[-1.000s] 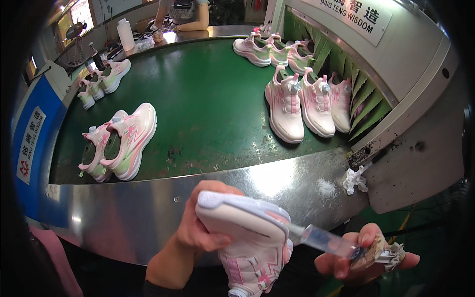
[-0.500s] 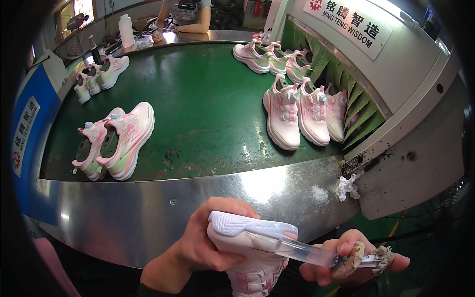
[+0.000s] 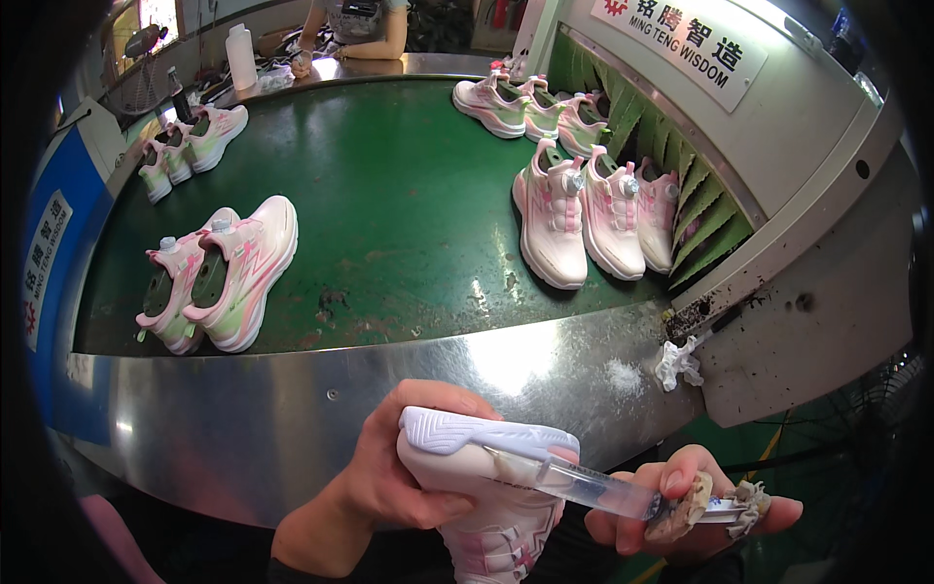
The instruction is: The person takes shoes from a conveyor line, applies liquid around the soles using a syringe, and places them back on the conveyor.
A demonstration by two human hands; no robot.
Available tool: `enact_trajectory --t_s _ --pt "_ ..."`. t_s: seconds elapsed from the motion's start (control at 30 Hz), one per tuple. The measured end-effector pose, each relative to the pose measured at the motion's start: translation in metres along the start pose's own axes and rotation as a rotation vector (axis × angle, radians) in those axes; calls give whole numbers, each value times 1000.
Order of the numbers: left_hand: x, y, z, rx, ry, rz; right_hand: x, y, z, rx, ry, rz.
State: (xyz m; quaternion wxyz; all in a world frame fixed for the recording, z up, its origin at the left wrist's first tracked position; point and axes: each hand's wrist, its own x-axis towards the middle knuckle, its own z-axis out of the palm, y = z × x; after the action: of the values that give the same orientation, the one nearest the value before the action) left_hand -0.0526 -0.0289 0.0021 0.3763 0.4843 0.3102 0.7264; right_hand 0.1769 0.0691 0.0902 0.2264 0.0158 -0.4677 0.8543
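My left hand (image 3: 389, 477) is wrapped round a pale pink and white sneaker (image 3: 486, 540) at the near edge of the bench. Its white sole (image 3: 486, 431) faces up and away, and pink straps show on the upper below. In my right hand (image 3: 671, 487) is a clear syringe (image 3: 598, 490), its back end wrapped in dirty cloth or tape. The thin tip lies at the seam between sole and upper; whether it touches I cannot tell. Most of the fingers under the shoe are hidden.
A metal ledge (image 3: 243, 409) borders the green conveyor belt (image 3: 379, 224). A sneaker pair (image 3: 255, 268) stands at left, with several sneakers (image 3: 553, 224) at right by green strip flaps (image 3: 715, 234). Crumpled white paper (image 3: 678, 365) lies at the ledge's right end. Another person (image 3: 360, 29) is across the belt.
The whole view has shifted slightly. The sneaker and syringe sit a little further left and higher, and the syringe tip appears slightly further along the seam from the heel. Both grips are the same.
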Motion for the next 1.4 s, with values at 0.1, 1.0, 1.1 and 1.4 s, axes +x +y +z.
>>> enact_trajectory --t_s 0.1,1.0,1.1,1.4 --pt "0 -4 -1 -30 22 4 -1 5 -6 4 -1 -21" --pt "19 -14 6 -317 302 -343 -37 53 -65 283 -46 -152" --pt "22 -23 6 -344 348 -345 -45 50 -64 245 3 -136" --pt "-3 -26 -31 -358 314 -305 -51 54 -60 126 109 -16"
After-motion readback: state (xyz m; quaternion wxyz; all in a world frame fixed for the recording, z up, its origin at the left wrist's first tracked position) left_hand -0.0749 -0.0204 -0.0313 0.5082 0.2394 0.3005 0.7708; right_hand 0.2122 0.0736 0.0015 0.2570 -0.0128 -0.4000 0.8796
